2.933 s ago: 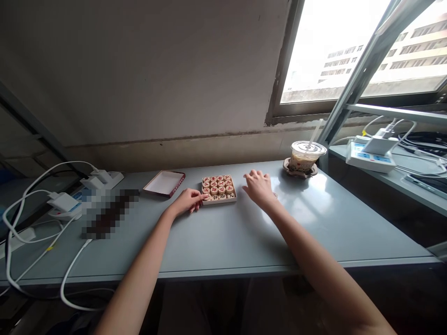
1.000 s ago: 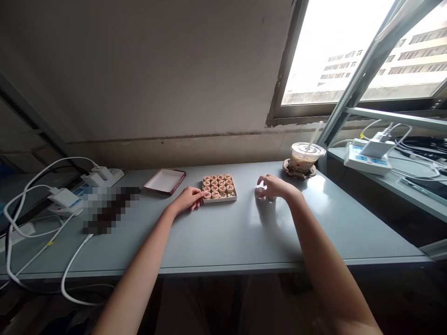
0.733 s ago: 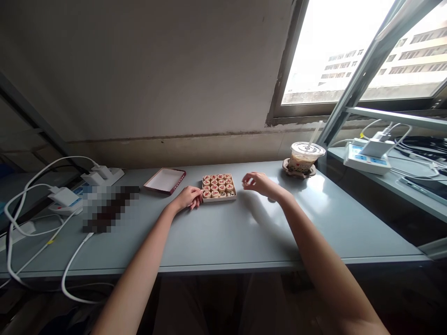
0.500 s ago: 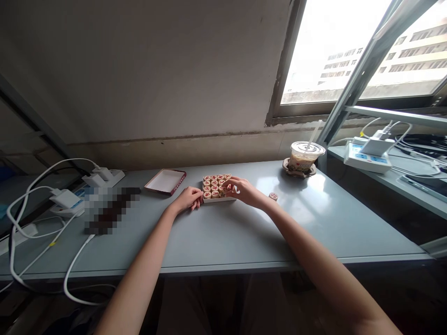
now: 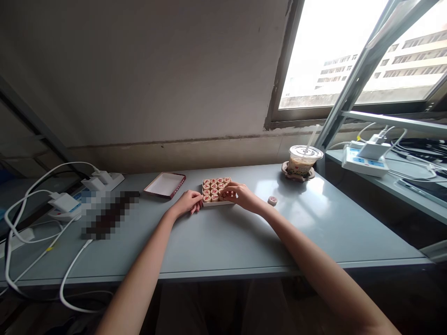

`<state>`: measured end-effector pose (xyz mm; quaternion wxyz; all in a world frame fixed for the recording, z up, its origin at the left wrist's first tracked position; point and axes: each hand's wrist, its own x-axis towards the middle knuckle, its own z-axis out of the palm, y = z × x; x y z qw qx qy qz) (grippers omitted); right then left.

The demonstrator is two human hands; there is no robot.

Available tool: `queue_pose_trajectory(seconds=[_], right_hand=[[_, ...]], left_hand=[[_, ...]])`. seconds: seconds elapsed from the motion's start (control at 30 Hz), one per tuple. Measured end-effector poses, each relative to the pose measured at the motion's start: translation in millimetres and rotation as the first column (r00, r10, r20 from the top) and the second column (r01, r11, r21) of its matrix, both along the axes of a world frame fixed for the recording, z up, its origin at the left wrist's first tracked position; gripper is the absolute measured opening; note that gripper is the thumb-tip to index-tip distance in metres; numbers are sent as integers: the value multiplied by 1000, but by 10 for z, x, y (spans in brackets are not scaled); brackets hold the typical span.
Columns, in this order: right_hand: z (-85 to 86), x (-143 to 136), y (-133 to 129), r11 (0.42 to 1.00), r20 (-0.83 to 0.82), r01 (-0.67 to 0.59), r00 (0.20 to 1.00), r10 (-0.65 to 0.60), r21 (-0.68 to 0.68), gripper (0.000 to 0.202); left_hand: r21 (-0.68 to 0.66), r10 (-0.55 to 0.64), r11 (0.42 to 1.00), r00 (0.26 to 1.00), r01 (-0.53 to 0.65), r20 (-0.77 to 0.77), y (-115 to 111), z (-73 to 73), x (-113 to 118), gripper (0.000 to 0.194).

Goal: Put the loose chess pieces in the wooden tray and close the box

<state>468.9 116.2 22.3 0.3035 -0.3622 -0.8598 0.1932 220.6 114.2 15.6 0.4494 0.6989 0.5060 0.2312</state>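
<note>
Xiangqi pieces point(image 5: 213, 189), round wooden discs marked in red and black, fill most of a shallow box point(image 5: 209, 203) near the middle of the grey table point(image 5: 223, 237). Going left to right: white chargers and cables point(image 5: 66, 200) lie at the table's left end, beside a blurred-out patch. The box lid point(image 5: 164, 184), red-rimmed and lying open side up, sits just left of the box. The left hand point(image 5: 188, 203) rests on the table against the box's left edge, fingers loosely curled and touching its side, steadying it; it grasps nothing. The right hand point(image 5: 240, 195) is over the box's right rows with thumb and fingertips pinched together at a piece there; whether the piece is gripped or only pressed into place I cannot tell. One loose piece point(image 5: 272, 200) lies on the table just right of that hand, apart from the box. Further right, an iced drink cup point(image 5: 303, 161) with a straw stands on a coaster near the window, and a power strip point(image 5: 363, 160) sits on the neighbouring shelf. Judging by this, the box looks nearly full, with the single loose disc not yet in and the lid still off.
</note>
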Motion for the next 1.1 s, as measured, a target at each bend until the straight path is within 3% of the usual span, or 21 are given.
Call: queue_pose_trajectory(seconds=[0.23, 0.37, 0.43, 0.5, 0.57, 0.6, 0.73, 0.93, 1.0, 1.1], right_hand=[[17, -22, -9, 1000, 24, 22, 999, -22, 21, 22], [188, 306, 21, 980, 176, 190, 964, -198, 60, 20], [288, 566, 24, 928, 335, 369, 869, -364, 51, 27], [366, 788, 14, 834, 535, 552, 709, -459, -16, 41], [412, 901, -7, 762, 670, 638, 614, -416, -111, 44], [425, 912, -21, 749, 703, 644, 604, -376, -152, 40], [447, 816, -77, 777, 706, 595, 641, -301, -208, 20], [415, 877, -19, 803, 627, 496, 751, -206, -329, 16], [381, 861, 38, 855, 538, 416, 818, -203, -310, 13], [331, 678, 85, 936, 256, 256, 947, -193, -240, 18]], left_hand=[[-5, -5, 1000, 1000, 5, 4, 5, -8, -8, 30], [1, -3, 1000, 1000, 3, 1, 8, -13, -5, 30], [-1, 1, 1000, 1000, -1, -9, 7, -12, -1, 31], [1, 5, 1000, 1000, -5, -15, 4, -10, 2, 31], [8, 6, 1000, 1000, -6, -16, 0, -7, 3, 32], [11, 7, 1000, 1000, -7, -15, -2, -4, 3, 32], [13, 9, 1000, 1000, -8, -18, -10, 8, 7, 33], [5, 13, 1000, 1000, -13, -24, -6, -4, 7, 33], [6, 13, 1000, 1000, -13, -26, -3, -15, 3, 34], [6, 8, 1000, 1000, -8, -22, 0, -21, -1, 34]])
